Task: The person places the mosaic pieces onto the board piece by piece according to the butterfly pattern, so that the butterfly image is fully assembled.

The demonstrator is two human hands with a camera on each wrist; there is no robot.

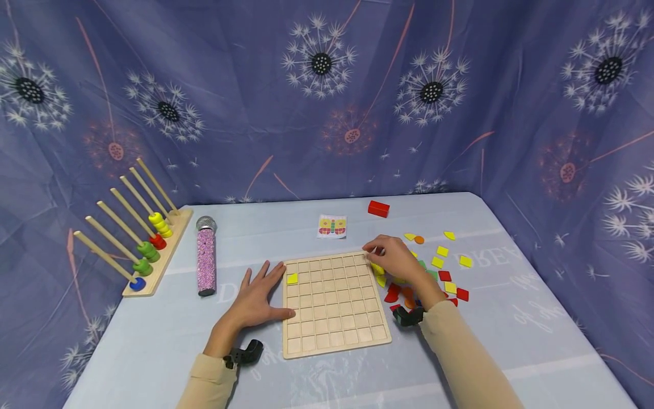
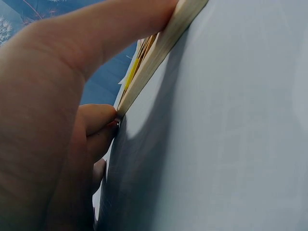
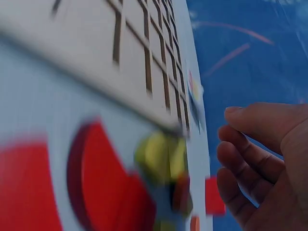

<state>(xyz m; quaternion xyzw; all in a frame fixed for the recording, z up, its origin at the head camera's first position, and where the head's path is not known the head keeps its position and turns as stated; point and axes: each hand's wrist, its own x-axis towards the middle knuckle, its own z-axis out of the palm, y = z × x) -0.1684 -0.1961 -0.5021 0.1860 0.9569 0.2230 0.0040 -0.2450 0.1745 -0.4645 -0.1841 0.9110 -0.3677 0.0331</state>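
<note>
A square wooden grid board (image 1: pixel 334 307) lies on the table, one yellow square piece (image 1: pixel 292 278) in a cell near its upper left corner. My left hand (image 1: pixel 258 301) rests at the board's left edge with fingers spread. In the left wrist view, the thumb (image 2: pixel 120 24) and a fingertip touch the board's side. Over the board's upper right corner is my right hand (image 1: pixel 393 258), fingers loosely bent. Nothing shows between thumb and fingers in the right wrist view. Beside and partly beneath it lie loose coloured pieces, including yellow squares (image 1: pixel 442 251) and red ones (image 1: pixel 445 276).
Behind the board lie a butterfly pattern card (image 1: pixel 332 226) and a red block (image 1: pixel 378 209). A glittery pink microphone (image 1: pixel 206 261) lies to the left. Farther left stands a wooden peg rack (image 1: pixel 168 244) with coloured beads. A patterned curtain (image 1: pixel 245 113) hangs behind the table.
</note>
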